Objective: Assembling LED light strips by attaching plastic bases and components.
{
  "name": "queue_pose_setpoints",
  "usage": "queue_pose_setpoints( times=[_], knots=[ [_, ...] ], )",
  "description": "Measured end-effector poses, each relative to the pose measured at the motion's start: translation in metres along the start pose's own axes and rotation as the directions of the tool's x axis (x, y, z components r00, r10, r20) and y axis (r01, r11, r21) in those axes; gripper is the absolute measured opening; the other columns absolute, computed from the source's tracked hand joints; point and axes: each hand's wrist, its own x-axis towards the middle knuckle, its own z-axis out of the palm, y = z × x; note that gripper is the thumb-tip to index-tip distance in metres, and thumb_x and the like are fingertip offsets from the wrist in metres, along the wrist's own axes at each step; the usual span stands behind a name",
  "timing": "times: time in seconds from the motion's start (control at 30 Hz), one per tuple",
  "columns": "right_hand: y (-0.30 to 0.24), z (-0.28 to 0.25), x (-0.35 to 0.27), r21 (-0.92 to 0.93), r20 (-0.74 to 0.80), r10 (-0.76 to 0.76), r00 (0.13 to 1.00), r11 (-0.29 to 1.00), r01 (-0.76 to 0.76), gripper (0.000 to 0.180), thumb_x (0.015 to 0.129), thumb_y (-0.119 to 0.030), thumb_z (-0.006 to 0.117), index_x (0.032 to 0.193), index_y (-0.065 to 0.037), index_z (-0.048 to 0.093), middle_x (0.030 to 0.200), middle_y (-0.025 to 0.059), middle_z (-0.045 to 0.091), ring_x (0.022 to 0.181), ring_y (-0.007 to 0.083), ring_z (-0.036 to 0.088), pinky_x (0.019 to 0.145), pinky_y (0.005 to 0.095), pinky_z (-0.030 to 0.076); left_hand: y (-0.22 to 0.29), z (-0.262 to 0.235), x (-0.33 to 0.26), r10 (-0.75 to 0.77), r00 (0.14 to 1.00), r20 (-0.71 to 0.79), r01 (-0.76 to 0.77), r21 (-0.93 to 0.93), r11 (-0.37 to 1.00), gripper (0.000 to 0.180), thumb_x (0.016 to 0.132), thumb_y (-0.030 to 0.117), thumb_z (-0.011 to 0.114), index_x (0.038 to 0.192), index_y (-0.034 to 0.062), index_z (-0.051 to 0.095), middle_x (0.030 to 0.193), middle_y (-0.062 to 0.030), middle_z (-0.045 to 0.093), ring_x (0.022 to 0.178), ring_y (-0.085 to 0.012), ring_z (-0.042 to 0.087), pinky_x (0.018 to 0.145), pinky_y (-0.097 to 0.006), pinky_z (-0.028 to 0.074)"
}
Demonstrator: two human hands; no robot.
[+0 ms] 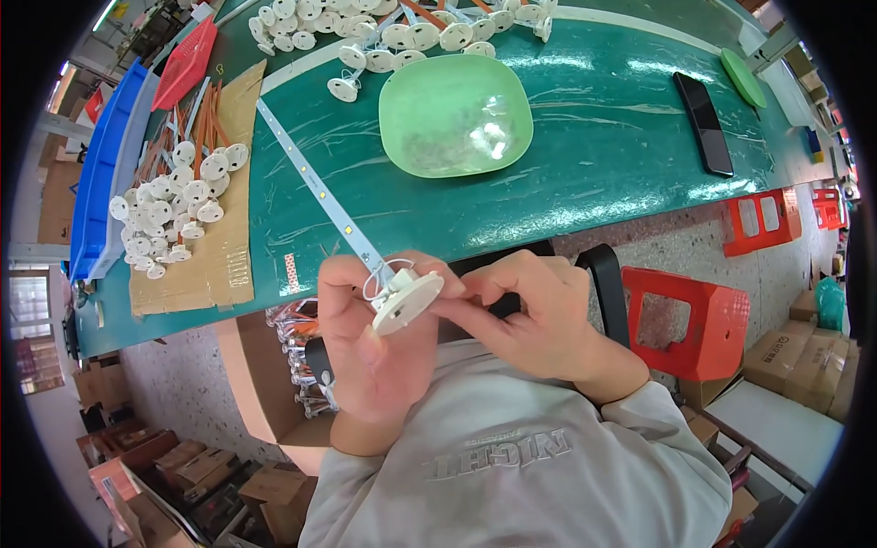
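Note:
My left hand (pixel 388 361) is closed around an LED light strip with a round white plastic base (pixel 408 302). The narrow strip (pixel 315 183), dotted with small yellow LEDs, points up and left over the green table. Thin white wires loop between the strip and the base. My right hand (pixel 539 315) is beside the base, its thumb and forefinger pinched together close to my left fingertips. Whatever lies in that pinch is too small or hidden to make out. Beyond both hands a light green square tray (pixel 454 164) with grey smudges rests on the table.
Several similar strips with white bases (pixel 169 205) are heaped on cardboard (pixel 233 228) at left, more (pixel 420 36) at the far edge. A blue tray (pixel 102 173) and red basket (pixel 185 64) stand far left. A black phone (pixel 703 123) lies right. Red stools (pixel 685 324) are beyond my right arm.

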Motion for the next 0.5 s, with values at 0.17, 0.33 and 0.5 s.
queue_pose_setpoints(
  times=[0.17, 0.33, 0.5],
  knots=[
    [0.005, 0.002, -0.003, 0.07, 0.007, 0.029, 1.0, 0.997, -0.03, 0.031, 0.071, -0.008, 0.084, 0.079, -0.006, 0.054, 0.069, 0.0059, 0.068, 0.053, 0.0128, 0.064, 0.048, 0.022, 0.049, 0.004, -0.002, -0.002, -0.058, 0.998, 0.009, 0.058, -0.01, 0.998, 0.037, 0.088, 0.026, 0.064, 0.109, 0.0066, 0.04, 0.11, -0.0254, 0.058, 0.096, -0.0301, 0.056, 0.083, -0.04, 0.046],
    [0.009, 0.01, -0.008, 0.144, -0.057, -0.07, 0.996, 0.987, 0.078, 0.026, 0.071, 0.001, 0.08, 0.085, -0.003, 0.058, 0.075, 0.011, 0.069, 0.058, 0.0172, 0.066, 0.051, 0.0244, 0.051, 0.001, -0.007, 0.005, -0.017, 0.992, 0.127, 0.038, -0.161, 0.986, 0.035, 0.091, 0.029, 0.058, 0.115, 0.0106, 0.042, 0.115, -0.0174, 0.057, 0.089, -0.022, 0.045, 0.074, -0.035, 0.038],
    [0.01, 0.016, -0.014, 0.232, -0.084, -0.078, 0.993, 0.968, 0.096, 0.025, 0.071, 0.007, 0.077, 0.088, 0.0, 0.06, 0.082, 0.0154, 0.068, 0.063, 0.0217, 0.067, 0.054, 0.0269, 0.053, 0.002, -0.007, 0.003, 0.035, 0.984, 0.173, -0.017, -0.106, 0.994, 0.035, 0.094, 0.033, 0.053, 0.122, 0.0132, 0.046, 0.12, -0.0114, 0.056, 0.091, -0.0204, 0.041, 0.075, -0.034, 0.035]
  ],
)
